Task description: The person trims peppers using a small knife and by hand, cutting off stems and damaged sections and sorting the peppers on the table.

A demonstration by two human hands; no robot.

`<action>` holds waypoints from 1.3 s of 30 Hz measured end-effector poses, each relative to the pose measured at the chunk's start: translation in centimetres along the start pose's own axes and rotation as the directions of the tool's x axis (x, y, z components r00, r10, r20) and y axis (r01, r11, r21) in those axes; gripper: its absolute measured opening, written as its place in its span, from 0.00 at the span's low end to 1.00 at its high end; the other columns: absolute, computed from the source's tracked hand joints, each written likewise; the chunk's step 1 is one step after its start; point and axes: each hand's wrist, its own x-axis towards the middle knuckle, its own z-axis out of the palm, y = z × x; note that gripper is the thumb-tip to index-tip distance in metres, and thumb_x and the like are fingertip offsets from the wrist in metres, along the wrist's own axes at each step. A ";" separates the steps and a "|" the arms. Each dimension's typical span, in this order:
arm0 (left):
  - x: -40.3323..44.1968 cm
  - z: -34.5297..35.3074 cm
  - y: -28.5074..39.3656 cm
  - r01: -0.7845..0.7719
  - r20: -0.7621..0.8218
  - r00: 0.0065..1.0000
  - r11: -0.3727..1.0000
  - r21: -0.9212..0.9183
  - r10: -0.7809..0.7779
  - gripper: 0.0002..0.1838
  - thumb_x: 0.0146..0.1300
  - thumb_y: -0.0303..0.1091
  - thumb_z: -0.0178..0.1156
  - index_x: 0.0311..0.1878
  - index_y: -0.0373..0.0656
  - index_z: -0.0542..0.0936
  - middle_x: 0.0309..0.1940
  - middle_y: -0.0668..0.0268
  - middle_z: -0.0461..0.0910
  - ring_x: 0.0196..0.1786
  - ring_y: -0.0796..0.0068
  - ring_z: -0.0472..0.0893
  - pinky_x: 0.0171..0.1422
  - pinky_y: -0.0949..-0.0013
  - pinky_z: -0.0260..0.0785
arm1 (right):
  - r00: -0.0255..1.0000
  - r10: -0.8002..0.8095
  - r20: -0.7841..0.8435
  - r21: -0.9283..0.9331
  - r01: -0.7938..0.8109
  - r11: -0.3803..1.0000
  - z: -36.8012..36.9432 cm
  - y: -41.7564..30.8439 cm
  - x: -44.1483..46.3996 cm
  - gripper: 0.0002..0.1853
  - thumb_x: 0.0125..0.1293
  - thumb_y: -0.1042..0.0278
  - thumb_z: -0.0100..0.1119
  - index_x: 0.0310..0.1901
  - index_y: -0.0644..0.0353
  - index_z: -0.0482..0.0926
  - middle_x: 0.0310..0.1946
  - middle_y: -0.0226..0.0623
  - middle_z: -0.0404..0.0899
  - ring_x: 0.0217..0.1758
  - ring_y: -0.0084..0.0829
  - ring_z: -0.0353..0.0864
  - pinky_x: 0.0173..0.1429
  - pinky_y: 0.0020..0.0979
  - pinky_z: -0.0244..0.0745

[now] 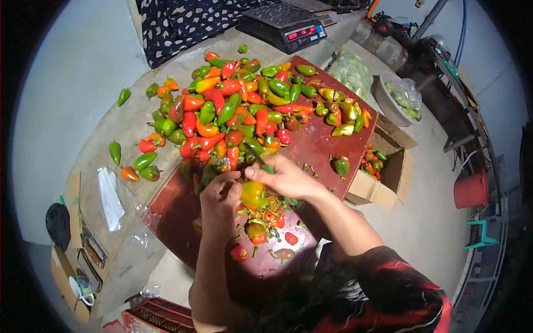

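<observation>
Above the worktop, near its middle, a yellow pepper is sitting between two hands. Left hand: fingers are curling, thumb tip is meeting the pepper's left side; cannot tell if they are gripping it. Right hand: fingers are closing round the green handle of a knife, thumb is lying along it; blade is pointing away from the person and partly blurring into the pile.

Below the hands, toward the near edge, scraps are lying scattered: stem ends, red bits, cut pieces. One green pepper is resting near the right edge. Cut peppers are clustering at the far right corner.

Big pepper pile, red, green and orange, is covering the far left part and spilling onto the concrete ledge. White plastic is lying on that ledge, a scale with lit red digits is standing at its far end. Off the right edge, a carton is standing on the floor, holding peppers. Farther back, a tub is holding greens.
</observation>
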 end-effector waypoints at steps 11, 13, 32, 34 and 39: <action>-0.4 0.0 -0.5 0.085 0.206 0.978 0.895 -0.438 0.008 0.27 0.59 0.32 0.71 0.59 0.38 0.72 0.53 0.61 0.76 0.58 0.67 0.77 0.66 0.50 0.72 | 0.806 -0.396 -0.440 -0.402 0.217 0.889 -0.4 0.1 0.5 0.16 0.63 0.60 0.67 0.25 0.61 0.77 0.17 0.37 0.76 0.21 0.34 0.76 0.30 0.40 0.71; -0.2 -0.1 -0.4 -0.016 0.104 0.992 0.870 -0.492 0.078 0.30 0.57 0.29 0.72 0.61 0.38 0.70 0.54 0.61 0.77 0.59 0.66 0.78 0.67 0.48 0.71 | 0.770 -0.503 -0.392 -0.584 0.215 0.783 -0.3 0.7 0.5 0.13 0.61 0.62 0.67 0.26 0.61 0.78 0.19 0.42 0.77 0.23 0.40 0.79 0.32 0.43 0.74; -0.5 1.3 -0.2 -0.168 0.054 0.963 0.747 -0.643 0.263 0.24 0.61 0.17 0.65 0.60 0.34 0.71 0.54 0.57 0.78 0.58 0.64 0.80 0.66 0.53 0.74 | 0.727 -0.670 -0.149 -0.910 0.163 0.380 2.4 -0.5 0.0 0.06 0.53 0.66 0.63 0.27 0.57 0.78 0.19 0.47 0.79 0.24 0.52 0.82 0.29 0.50 0.76; -0.9 1.7 0.3 -0.142 0.071 0.966 0.744 -0.652 0.247 0.24 0.60 0.19 0.66 0.59 0.34 0.71 0.53 0.57 0.78 0.58 0.64 0.80 0.67 0.51 0.74 | 0.725 -0.670 -0.158 -0.908 0.160 0.388 2.0 -0.6 0.0 0.07 0.53 0.65 0.63 0.27 0.57 0.78 0.20 0.47 0.79 0.25 0.52 0.82 0.29 0.50 0.76; -0.6 1.7 -0.1 -0.163 0.060 0.968 0.795 -0.584 0.242 0.29 0.56 0.27 0.72 0.60 0.34 0.71 0.53 0.58 0.78 0.58 0.64 0.80 0.66 0.51 0.75 | 0.745 -0.654 -0.133 -0.937 0.120 0.328 1.9 -0.9 -0.4 0.06 0.56 0.65 0.58 0.28 0.56 0.77 0.23 0.43 0.81 0.27 0.49 0.84 0.30 0.50 0.77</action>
